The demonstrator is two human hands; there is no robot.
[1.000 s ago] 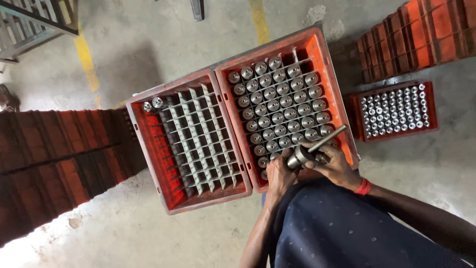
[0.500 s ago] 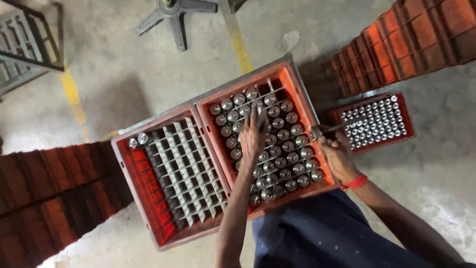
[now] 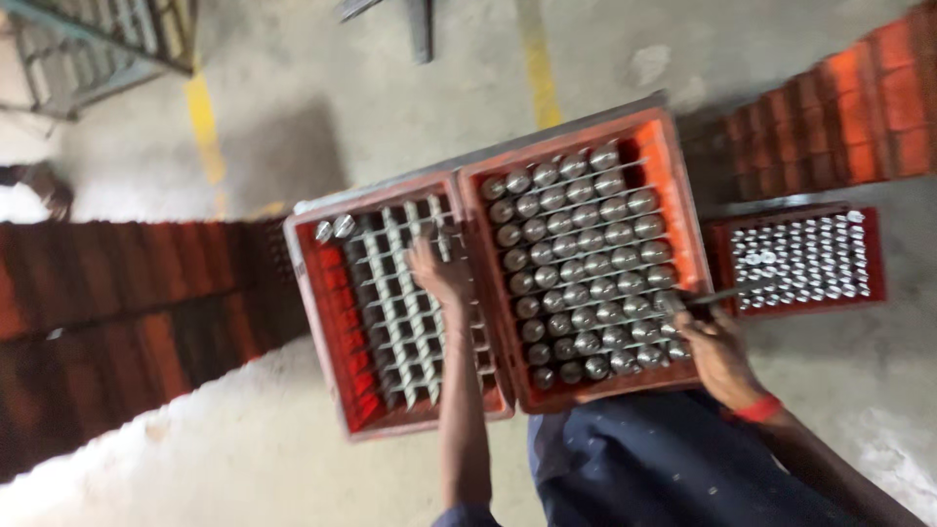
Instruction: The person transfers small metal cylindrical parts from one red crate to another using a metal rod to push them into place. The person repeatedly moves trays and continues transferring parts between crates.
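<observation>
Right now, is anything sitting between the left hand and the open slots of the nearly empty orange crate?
Nothing visible does. The left hand is already over the divider grid of the nearly empty crate, among open cells. The only two metal pieces there sit in its far corner, off to the side.

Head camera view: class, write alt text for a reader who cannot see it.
A person's left hand reaches into a nearly empty orange divided crate while the right hand holds a thin metal tool beside a second crate packed with silver cylinders. A smaller full crate sits on the concrete floor.
</observation>
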